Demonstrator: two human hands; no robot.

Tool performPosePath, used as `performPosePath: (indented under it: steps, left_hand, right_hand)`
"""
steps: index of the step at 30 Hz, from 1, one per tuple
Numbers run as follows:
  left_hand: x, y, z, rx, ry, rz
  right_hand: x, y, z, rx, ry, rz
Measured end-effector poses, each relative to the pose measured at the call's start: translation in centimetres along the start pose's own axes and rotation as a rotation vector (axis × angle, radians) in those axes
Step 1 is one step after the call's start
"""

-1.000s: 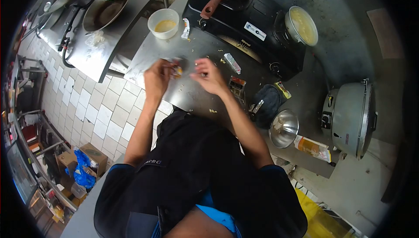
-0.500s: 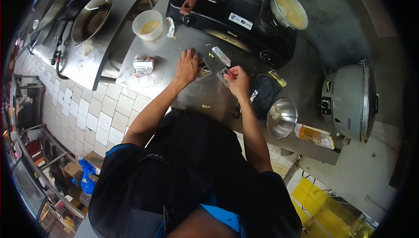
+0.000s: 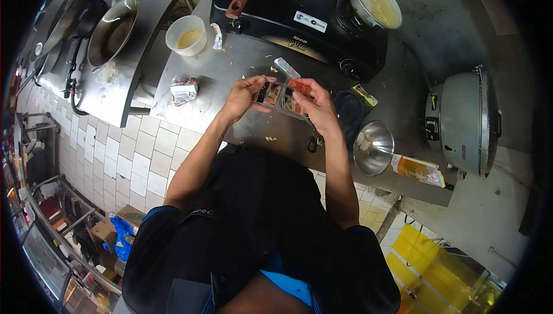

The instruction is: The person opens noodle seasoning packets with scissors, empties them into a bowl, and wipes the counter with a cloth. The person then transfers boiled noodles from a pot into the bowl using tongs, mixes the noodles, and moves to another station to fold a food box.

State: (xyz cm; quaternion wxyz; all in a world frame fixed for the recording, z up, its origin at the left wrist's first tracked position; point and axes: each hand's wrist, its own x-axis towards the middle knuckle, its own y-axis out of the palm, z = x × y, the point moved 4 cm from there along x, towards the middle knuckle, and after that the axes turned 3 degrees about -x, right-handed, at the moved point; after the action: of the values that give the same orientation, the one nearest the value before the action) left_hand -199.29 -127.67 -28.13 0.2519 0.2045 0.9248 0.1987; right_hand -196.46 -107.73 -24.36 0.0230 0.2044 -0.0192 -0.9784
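My left hand (image 3: 241, 98) grips a small clear plastic packet (image 3: 269, 93) with dark and reddish parts, thumb on top and fingers beneath. In my right hand (image 3: 318, 106) is a second clear packet (image 3: 291, 103), with a red piece (image 3: 300, 87) under the fingers. The two packets meet or nearly meet above the steel counter (image 3: 242, 127); whether they are joined, I cannot tell. Just beyond them lies a torn white wrapper (image 3: 286, 67). Yellow crumbs (image 3: 271, 139) are scattered around.
A black gas stove (image 3: 288, 20) with a pot (image 3: 377, 6) stands behind the counter. To the left are a plastic tub (image 3: 186, 36) and a wrapped packet (image 3: 184, 91). At right sit a dark pan-like item (image 3: 348, 111), a steel bowl (image 3: 373, 148), an orange packet (image 3: 419, 170) and a large cooker (image 3: 466, 124).
Both hands have lifted the packets off the counter and drawn them together. My right hand has turned, bringing its packet and the red piece into clearer sight. The view has shifted slightly.
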Motion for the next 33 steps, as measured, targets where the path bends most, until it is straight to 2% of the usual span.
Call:
performPosePath:
  steps: [2,3,5,6,9,11,13,14,16,17,19,20,22,23,25,26,28,33]
  left_hand:
    - [-0.4,0.3,-0.7,-0.087,-0.009,0.055]
    - [-0.5,0.6,-0.9,-0.17,-0.023,0.115]
    - [-0.8,1.2,-0.8,-0.16,-0.047,0.183]
    - [-0.9,1.6,-0.6,-0.147,-0.072,0.254]
    - [-0.4,1.4,1.5,-0.08,-0.068,0.281]
    - [-1.4,2.7,0.1,-0.124,-0.064,0.239]
    - [-2.1,3.5,-1.1,-0.422,-0.044,0.324]
    - [-2.0,3.5,-0.9,-0.426,-0.04,0.321]
    - [-1.6,3.2,-0.4,-0.057,0.087,0.253]
    - [-1.3,2.7,0.0,-0.059,0.09,0.25]
    - [-1.3,2.3,-0.4,-0.215,0.086,0.311]
    - [-1.4,2.7,-0.9,-0.213,0.091,0.311]
    - [-2.1,3.5,-1.8,-0.371,0.09,0.231]
    - [-2.1,3.4,-1.7,-0.372,0.091,0.23]
    - [-1.9,3.5,-1.7,-0.375,0.084,0.266]
    - [-1.9,3.8,-1.6,-0.372,0.082,0.271]
    - [-2.0,4.3,-1.8,-0.099,0.219,0.22]
    - [-1.7,4.0,-1.3,-0.139,0.147,0.189]
  right_hand:
    - [-0.6,1.3,2.7,-0.339,-0.278,0.239]
    - [-1.0,1.7,4.0,-0.341,-0.278,0.243]
    - [-1.8,2.6,6.0,-0.719,-0.207,0.197]
    - [-1.1,2.9,5.9,-0.798,-0.254,0.148]
    - [0.2,4.0,6.9,-0.955,-0.306,0.148]
    - [0.3,4.5,7.4,-0.968,-0.289,0.128]
    - [0.2,4.7,7.6,-0.881,-0.358,0.058]
    - [0.2,4.8,7.5,-0.884,-0.359,0.063]
    - [0.3,4.5,7.1,-0.778,-0.381,-0.041]
    - [0.4,4.4,6.7,-0.78,-0.382,-0.037]
    - [-0.1,3.8,6.7,-0.725,-0.658,-0.108]
    - [-0.3,3.4,6.3,-0.726,-0.663,-0.107]
    - [-0.4,1.6,4.9,-0.646,-0.434,-0.222]
    - [-0.3,1.2,4.5,-0.647,-0.433,-0.221]
    - [0.1,0.4,2.9,-0.439,-0.197,-0.146]
    - [0.1,0.3,2.4,-0.437,-0.198,-0.151]
    - [0.0,0.5,1.7,-0.315,-0.202,-0.142]
    - [0.1,0.4,1.0,-0.424,-0.231,-0.164]
